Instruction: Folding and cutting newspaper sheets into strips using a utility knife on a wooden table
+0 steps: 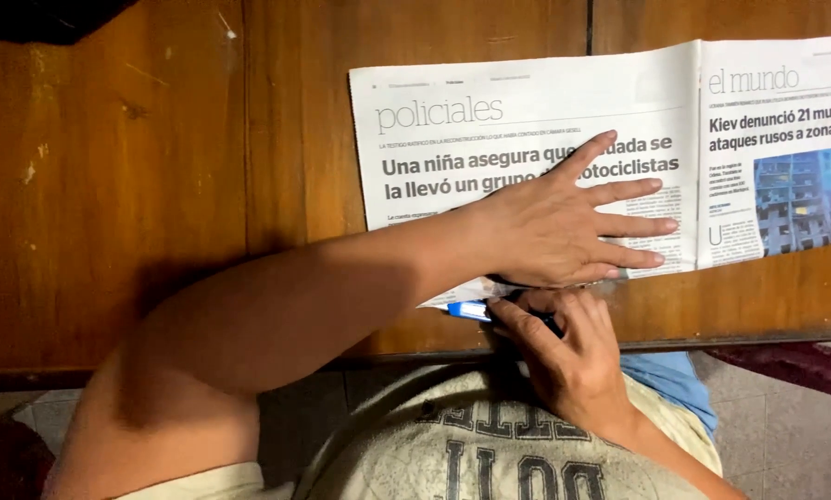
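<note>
**On the wooden table: one hand pins the newspaper, the other grips a tool at its edge**

On the wooden table [138, 185], a folded newspaper [527, 120] lies flat with its open pages running off to the right. Your left hand [564, 222] reaches across it, palm down and fingers spread, pressing the lower part of the left page against the tabletop. Just below it, at the near edge of the table, your right hand [564, 347] is curled closed around a slim tool with a blue end [466, 309]; the blue tip pokes out to the left of your fingers, touching the bottom edge of the paper. Most of the tool is hidden inside your grip, so its kind cannot be told. The two hands sit close together, the left one overlapping the right. Your pale printed shirt [490, 444] fills the bottom of the view.
</note>
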